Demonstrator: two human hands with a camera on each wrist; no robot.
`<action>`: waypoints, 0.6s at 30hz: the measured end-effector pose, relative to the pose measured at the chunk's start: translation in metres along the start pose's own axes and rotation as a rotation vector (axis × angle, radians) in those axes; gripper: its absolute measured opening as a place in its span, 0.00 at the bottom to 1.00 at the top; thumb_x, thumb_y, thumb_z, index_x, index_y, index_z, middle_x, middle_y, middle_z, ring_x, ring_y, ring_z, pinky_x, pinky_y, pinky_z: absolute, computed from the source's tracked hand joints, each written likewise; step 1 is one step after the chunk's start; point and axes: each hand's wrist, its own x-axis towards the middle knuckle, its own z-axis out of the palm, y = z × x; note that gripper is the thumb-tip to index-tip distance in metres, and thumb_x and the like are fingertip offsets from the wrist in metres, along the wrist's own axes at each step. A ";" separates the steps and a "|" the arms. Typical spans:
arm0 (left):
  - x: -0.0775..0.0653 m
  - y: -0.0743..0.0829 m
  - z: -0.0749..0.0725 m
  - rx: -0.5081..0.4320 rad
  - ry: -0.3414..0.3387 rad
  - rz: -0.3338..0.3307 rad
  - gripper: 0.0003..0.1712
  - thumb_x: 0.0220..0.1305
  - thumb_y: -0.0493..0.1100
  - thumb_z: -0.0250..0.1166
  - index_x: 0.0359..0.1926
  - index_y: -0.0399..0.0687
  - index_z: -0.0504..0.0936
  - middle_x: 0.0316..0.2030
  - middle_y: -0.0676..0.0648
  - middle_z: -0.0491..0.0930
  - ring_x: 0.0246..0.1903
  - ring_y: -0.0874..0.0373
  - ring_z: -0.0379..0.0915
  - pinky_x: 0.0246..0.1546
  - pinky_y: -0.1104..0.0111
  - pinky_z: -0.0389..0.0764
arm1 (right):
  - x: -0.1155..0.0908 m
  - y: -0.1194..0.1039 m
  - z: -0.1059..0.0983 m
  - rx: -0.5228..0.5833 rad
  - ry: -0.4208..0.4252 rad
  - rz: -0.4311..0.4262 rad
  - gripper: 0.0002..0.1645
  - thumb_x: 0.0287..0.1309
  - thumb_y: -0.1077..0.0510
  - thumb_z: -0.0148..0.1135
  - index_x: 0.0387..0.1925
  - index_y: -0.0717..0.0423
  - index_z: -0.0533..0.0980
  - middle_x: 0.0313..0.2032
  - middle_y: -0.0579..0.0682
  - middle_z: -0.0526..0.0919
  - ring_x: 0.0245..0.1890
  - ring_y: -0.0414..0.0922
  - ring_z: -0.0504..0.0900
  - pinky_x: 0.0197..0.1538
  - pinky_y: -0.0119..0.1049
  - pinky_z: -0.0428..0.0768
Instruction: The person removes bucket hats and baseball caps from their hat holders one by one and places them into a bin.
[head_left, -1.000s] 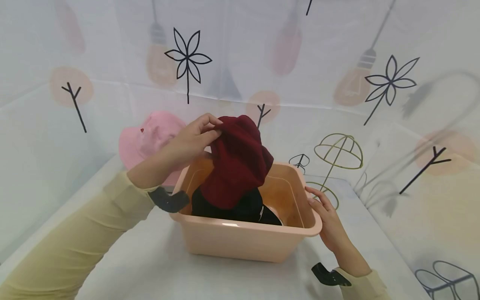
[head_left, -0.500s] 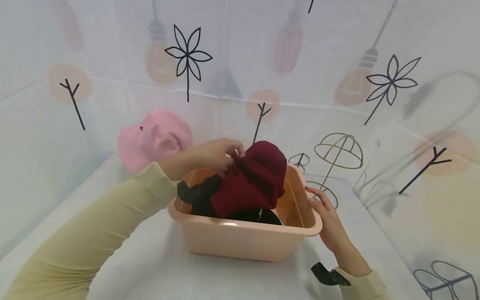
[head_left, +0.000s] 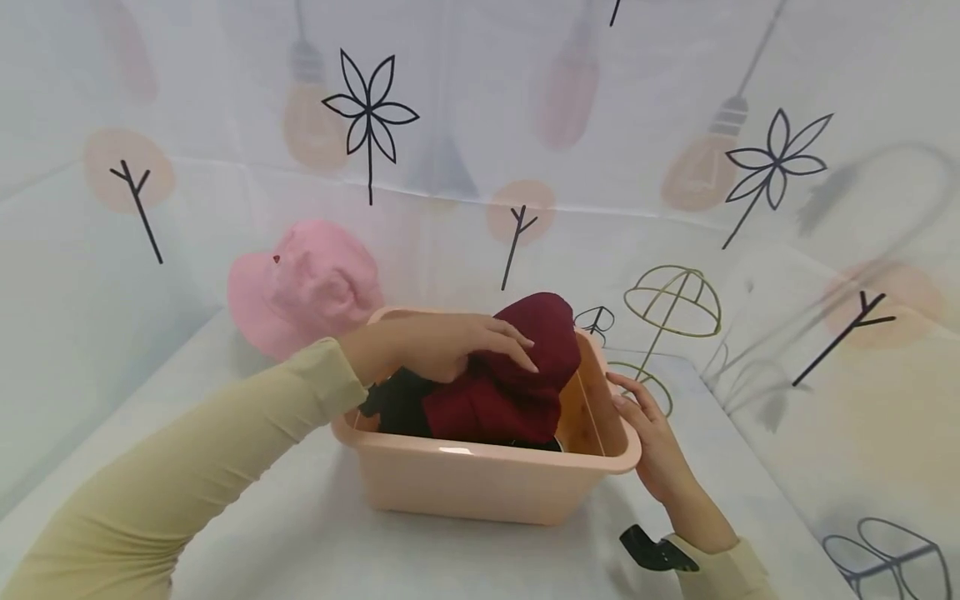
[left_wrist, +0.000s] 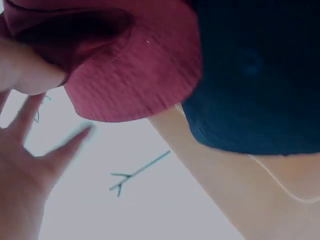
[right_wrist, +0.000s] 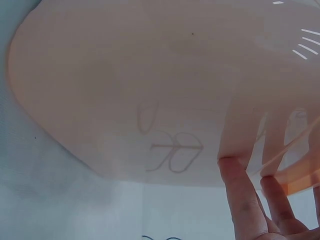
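A dark red hat (head_left: 536, 342) lies partly crumpled in the peach plastic basin (head_left: 465, 479), its crown standing above the rim. My left hand (head_left: 435, 342) is over the hat with fingers extended, fingertips resting on its crown. In the left wrist view the left fingers (left_wrist: 65, 147) are spread apart beside the red fabric. Under the red hat is a black cap (head_left: 405, 404), mostly covered; in the left wrist view this dark cap (left_wrist: 250, 80) hangs beside the red brim. My right hand (head_left: 656, 437) touches the basin's right corner, its straight fingertips against the outer wall (right_wrist: 165, 75).
A pink cap (head_left: 307, 283) is at the back left, behind the basin. Behind the basin's right side stands a gold wire hat stand (head_left: 671, 300). The white table (head_left: 300, 533) meets a patterned cloth backdrop (head_left: 450, 108).
My left hand has brought the red hat down and to the right into the basin, onto the black cap, and its fingers have loosened from the fabric. The right hand keeps its place.
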 end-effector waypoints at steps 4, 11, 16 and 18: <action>0.003 0.008 0.003 -0.061 -0.183 -0.135 0.30 0.52 0.36 0.58 0.57 0.65 0.76 0.68 0.52 0.54 0.68 0.56 0.44 0.64 0.61 0.53 | -0.001 -0.001 -0.001 0.016 -0.010 -0.019 0.19 0.69 0.51 0.44 0.60 0.45 0.63 0.50 0.43 0.71 0.49 0.40 0.72 0.47 0.31 0.75; 0.002 0.007 0.002 -0.084 -0.346 -0.295 0.30 0.48 0.48 0.71 0.55 0.68 0.76 0.70 0.48 0.47 0.69 0.48 0.38 0.63 0.50 0.52 | -0.001 0.000 -0.002 0.018 -0.021 -0.037 0.19 0.70 0.52 0.44 0.60 0.44 0.63 0.48 0.44 0.72 0.48 0.40 0.72 0.47 0.31 0.75; 0.000 -0.003 0.008 0.018 -0.398 -0.336 0.31 0.49 0.40 0.71 0.55 0.66 0.74 0.70 0.45 0.47 0.69 0.47 0.38 0.61 0.55 0.59 | -0.001 0.001 -0.002 0.012 -0.018 -0.032 0.20 0.70 0.51 0.44 0.61 0.45 0.63 0.49 0.45 0.71 0.48 0.40 0.72 0.46 0.31 0.75; 0.000 -0.008 0.011 0.028 -0.414 -0.360 0.32 0.50 0.38 0.70 0.56 0.67 0.74 0.70 0.44 0.48 0.69 0.49 0.38 0.59 0.58 0.62 | -0.001 0.001 -0.002 0.011 -0.011 -0.024 0.20 0.70 0.51 0.44 0.61 0.45 0.63 0.50 0.45 0.70 0.48 0.40 0.72 0.46 0.31 0.76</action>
